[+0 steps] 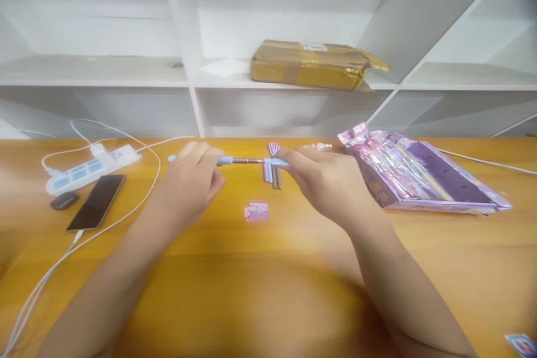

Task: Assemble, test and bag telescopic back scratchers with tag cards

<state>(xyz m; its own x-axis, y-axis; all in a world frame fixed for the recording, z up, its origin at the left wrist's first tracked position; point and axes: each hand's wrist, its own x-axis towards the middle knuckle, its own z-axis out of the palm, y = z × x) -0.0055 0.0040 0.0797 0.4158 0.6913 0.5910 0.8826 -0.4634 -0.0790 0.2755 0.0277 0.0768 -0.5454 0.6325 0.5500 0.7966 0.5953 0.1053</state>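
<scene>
Level above the table, a light blue pen (225, 160) with a bare metal rod in its middle stretches between my two hands. My left hand (195, 170) is closed around its left barrel, and a blue end sticks out past the fist. On the other side my right hand (329, 176) pinches the light blue part at the right end of the rod. Just behind lie several slim pink, blue and metal pen pieces (274, 176), with a striped pink and blue topper (274, 148) at their far end. Small pink printed cards (257, 211) lie nearer to me.
At right a purple box (444, 204) holds several plastic-wrapped pens (394, 168). On the left are a white power strip (94, 169), a phone (96, 203), a black earbud case (64, 201) and white cables. A taped carton (310, 64) sits on the shelf behind.
</scene>
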